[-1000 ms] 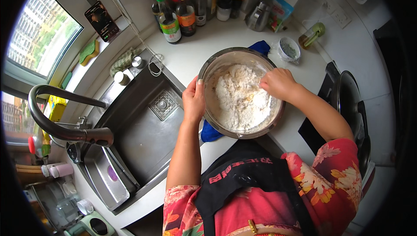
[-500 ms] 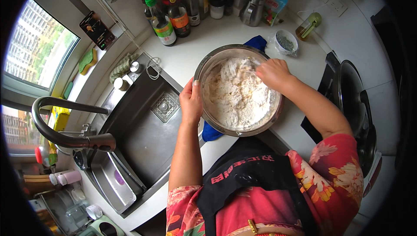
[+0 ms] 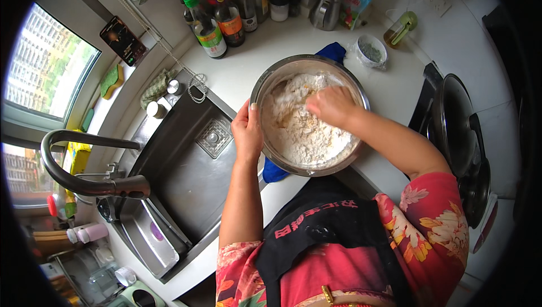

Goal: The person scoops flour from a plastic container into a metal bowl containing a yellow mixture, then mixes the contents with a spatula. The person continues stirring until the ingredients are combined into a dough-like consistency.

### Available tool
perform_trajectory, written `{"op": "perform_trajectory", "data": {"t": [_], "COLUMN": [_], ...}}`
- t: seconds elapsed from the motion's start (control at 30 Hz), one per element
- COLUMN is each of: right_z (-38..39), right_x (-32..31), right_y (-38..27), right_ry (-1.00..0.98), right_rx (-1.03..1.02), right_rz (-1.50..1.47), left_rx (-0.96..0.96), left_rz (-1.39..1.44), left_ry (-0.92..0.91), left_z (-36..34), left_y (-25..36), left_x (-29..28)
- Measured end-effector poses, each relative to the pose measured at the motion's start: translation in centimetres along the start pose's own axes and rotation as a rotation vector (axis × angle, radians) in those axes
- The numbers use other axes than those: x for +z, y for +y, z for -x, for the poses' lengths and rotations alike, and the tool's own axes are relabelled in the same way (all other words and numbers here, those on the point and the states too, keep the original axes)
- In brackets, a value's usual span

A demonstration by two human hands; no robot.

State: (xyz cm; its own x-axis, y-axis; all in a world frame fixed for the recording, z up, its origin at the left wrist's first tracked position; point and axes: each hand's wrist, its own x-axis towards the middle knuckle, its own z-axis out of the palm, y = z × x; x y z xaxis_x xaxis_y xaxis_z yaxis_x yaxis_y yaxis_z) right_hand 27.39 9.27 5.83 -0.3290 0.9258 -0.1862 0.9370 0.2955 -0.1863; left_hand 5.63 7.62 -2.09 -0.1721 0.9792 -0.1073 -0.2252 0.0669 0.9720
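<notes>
A wide steel mixing bowl [image 3: 261,89] stands on the counter, partly over a blue cloth [image 3: 275,172]. Inside it lies a shaggy mass of flour [image 3: 307,137], white with yellowish, clumpy patches. My left hand [image 3: 247,129] grips the bowl's left rim, thumb on the edge and fingers against the outer wall. Over the middle of the flour is my right hand [image 3: 333,106], closed like a fist with the knuckles up. Whatever it holds is hidden beneath the fingers.
To the left is a steel sink [image 3: 186,160] with a curved faucet [image 3: 93,136]. Sauce bottles [image 3: 208,33] line the back beside a metal pitcher [image 3: 326,10]. A small white bowl [image 3: 371,53] and an oil bottle [image 3: 400,30] sit back right; a dark wok [image 3: 454,126] is at right.
My right hand has moved left and slightly down, from the bowl's far right rim to over the middle of the flour. My left hand keeps its hold on the rim.
</notes>
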Motion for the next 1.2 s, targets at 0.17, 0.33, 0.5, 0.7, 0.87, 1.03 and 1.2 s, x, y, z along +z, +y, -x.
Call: {"op": "perform_trajectory", "data": {"t": [0.17, 0.33, 0.5, 0.7, 0.87, 1.03, 1.2], "right_z": [0.7, 5.7, 4.5, 0.3, 4.9, 5.5, 0.6], "right_x": [-1.8, -3.0, -1.3, -0.5, -3.6, -1.3, -0.2], "right_y": [3.4, 3.7, -0.1, 2.3, 4.6, 1.1, 2.9], "right_ry": [0.026, -0.161, -0.161, 0.088, -0.095, -0.161, 0.069], "right_rx": [0.108, 0.028, -0.086, 0.015, 0.069, -0.066, 0.069], "right_rz": [0.132, 0.106, -0.067, 0.072, 0.114, -0.123, -0.040], "left_rx": [0.001, 0.001, -0.008, -0.084, -0.280, -0.095, 0.022], "left_rz": [0.022, 0.000, 0.049, 0.007, -0.199, -0.519, -0.505], "left_ry": [0.016, 0.047, 0.036, 0.008, 0.013, 0.234, 0.396], "left_z": [-0.1, 0.4, 0.3, 0.3, -2.1, -9.9, -15.9], "left_y": [-0.2, 0.3, 0.1, 0.3, 2.6, 4.7, 6.4], "left_x": [0.0, 0.3, 0.5, -0.2, -4.7, -12.5, -19.3]}}
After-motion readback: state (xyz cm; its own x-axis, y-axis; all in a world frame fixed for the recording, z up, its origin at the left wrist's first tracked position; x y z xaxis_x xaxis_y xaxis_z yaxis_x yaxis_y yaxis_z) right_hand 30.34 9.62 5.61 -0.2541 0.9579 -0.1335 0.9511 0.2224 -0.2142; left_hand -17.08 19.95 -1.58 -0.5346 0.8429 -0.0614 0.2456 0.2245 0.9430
